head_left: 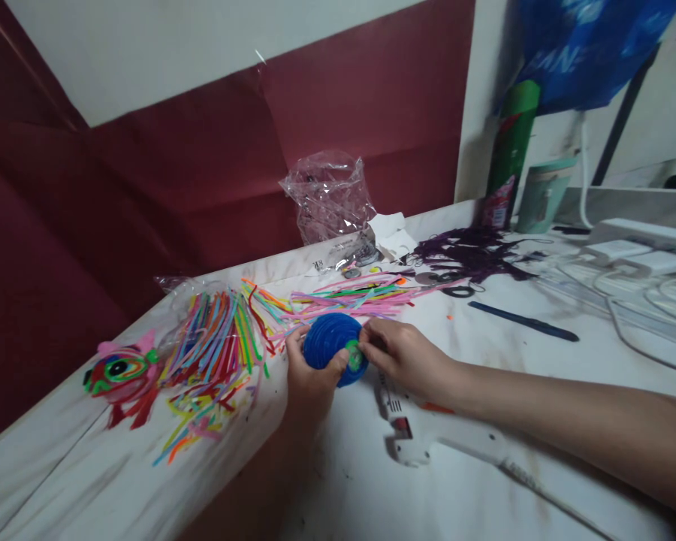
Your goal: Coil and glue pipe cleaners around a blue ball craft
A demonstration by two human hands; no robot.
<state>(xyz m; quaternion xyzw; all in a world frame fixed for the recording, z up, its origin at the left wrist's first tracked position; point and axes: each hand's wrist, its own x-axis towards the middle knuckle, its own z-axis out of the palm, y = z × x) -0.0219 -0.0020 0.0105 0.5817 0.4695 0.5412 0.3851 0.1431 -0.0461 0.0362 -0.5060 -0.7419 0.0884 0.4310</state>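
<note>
My left hand point(312, 379) is wrapped around a round blue ball point(331, 338) with a ridged, coiled surface, its thumb lying across the near side. On the ball's right side is a light green patch point(354, 355). The fingers of my right hand point(397, 349) are pinched together against the ball's right edge, beside that patch. Whatever lies between those fingertips is hidden. The ball is held above the table, in front of a spread of colourful pipe cleaners point(343, 300). Below my right hand lies a white glue gun point(411, 447) with its cord running right.
A colourful animal figure point(125, 376) and a bundle of pipe cleaners point(214, 330) sit at left. Behind are a clear plastic bag point(332, 195), black-handled scissors point(456, 289) and purple strands point(473, 252). To the right are a dark blue stick-like tool point(523, 321), a green cup point(545, 195) and white chargers point(647, 255).
</note>
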